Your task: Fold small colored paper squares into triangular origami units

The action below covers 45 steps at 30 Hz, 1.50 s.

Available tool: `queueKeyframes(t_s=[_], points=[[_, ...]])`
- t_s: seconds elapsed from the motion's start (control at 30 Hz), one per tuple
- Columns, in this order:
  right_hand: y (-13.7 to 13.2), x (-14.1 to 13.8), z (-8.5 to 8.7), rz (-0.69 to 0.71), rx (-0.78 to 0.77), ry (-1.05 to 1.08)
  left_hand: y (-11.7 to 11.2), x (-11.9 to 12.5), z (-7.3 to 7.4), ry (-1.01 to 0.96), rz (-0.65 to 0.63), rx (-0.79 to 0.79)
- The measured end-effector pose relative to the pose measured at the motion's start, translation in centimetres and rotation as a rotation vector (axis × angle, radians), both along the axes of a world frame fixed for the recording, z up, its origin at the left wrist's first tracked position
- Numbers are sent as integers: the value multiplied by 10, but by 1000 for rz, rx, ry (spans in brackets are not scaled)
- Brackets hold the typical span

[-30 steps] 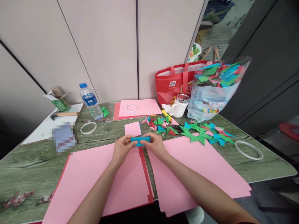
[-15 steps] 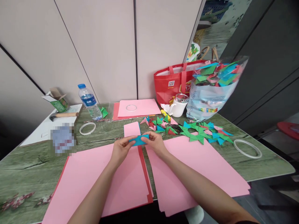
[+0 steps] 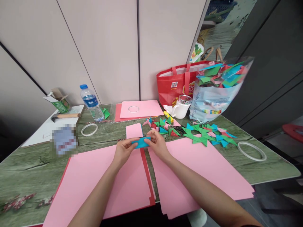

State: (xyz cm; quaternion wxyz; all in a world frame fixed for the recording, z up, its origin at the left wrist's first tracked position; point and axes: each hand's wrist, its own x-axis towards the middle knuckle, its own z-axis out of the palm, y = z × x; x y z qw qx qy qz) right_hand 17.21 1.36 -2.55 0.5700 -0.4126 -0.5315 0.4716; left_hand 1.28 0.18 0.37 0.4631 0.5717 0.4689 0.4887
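A small blue folded paper (image 3: 142, 142) is stretched level between my two hands, just above the gap between two pink paper stacks. My left hand (image 3: 123, 150) pinches its left end with the thumb in front. At the other end, my right hand (image 3: 159, 145) has its thumb against the paper and its fingers curled behind, the index finger slightly raised. Just beyond the paper lies a stack of small pink sheets (image 3: 133, 130) with a blue edge showing. Large pink sheets (image 3: 94, 183) lie under my left forearm, and more pink sheets (image 3: 203, 164) under my right.
Folded paper stars (image 3: 197, 135) and loose folded pieces lie right of centre. Behind them stand a white mug (image 3: 181, 108), a red bag (image 3: 168, 88) and a plastic bag of folded paper (image 3: 208, 104). A water bottle (image 3: 91, 102), tape roll (image 3: 89, 129) and hammer (image 3: 66, 116) are at left.
My right index finger has lifted slightly off the top edge of the blue paper. Both hands stay in nearly the same place, and the view has shifted a little.
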Motion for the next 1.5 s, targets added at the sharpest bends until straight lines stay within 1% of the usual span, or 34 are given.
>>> queueKeyframes(t_s=[0.1,0.2,0.37,0.63,0.73,0.83,1.03,1.23,1.5], points=[[-1,0,0,2,101,-155,0,0,0,41,2,10],[-1,0,0,45,125,-251,1,0,1,58,4,15],[2,2,-3,108,111,-264,1,-1,-1,18,1,-25],[3,2,-5,47,152,-266,4,-2,-8,-74,20,-126],[4,1,-5,50,131,-247,5,-3,-9,-109,25,-136],[4,0,-5,89,91,-195,6,-4,-10,-121,40,-127],[6,0,-5,212,-97,43,9,-7,-10,-117,48,-125],[8,4,-1,273,-130,100,7,-8,-5,-110,48,-131],[7,9,8,379,-138,143,9,-12,-7,-112,43,-114]])
